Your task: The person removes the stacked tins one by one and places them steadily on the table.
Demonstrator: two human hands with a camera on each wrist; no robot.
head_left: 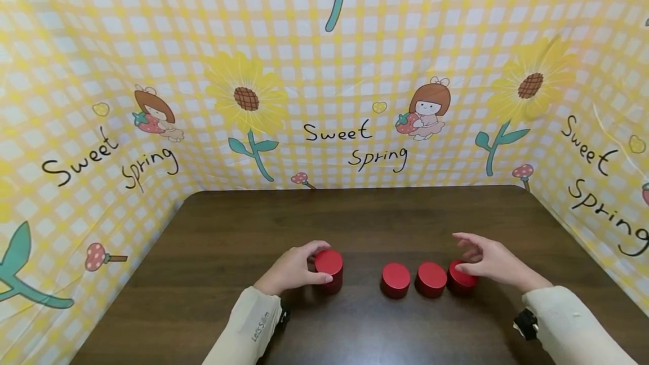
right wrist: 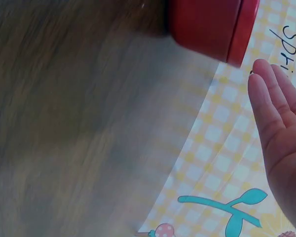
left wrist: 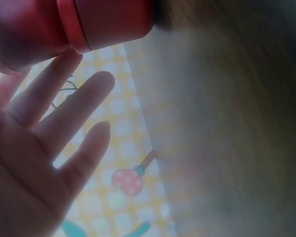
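Note:
Two red round tins stand stacked on the table at the centre left: the upper tin [head_left: 329, 263] and the lower tin [head_left: 332, 287]. My left hand [head_left: 299, 266] pinches the upper tin, thumb in front and a finger behind; its other fingers stretch out below in the left wrist view. To the right, three single red tins form a row: the left tin [head_left: 395, 280], middle tin [head_left: 431, 280] and right tin [head_left: 461, 281]. My right hand [head_left: 492, 261] is at the right tin, thumb over its top edge and fingers held above and behind, apart from it in the right wrist view.
The dark wooden table [head_left: 243, 224] carries all the tins. A yellow checked cloth [head_left: 324, 83] printed with flowers and words hangs behind it and along both sides.

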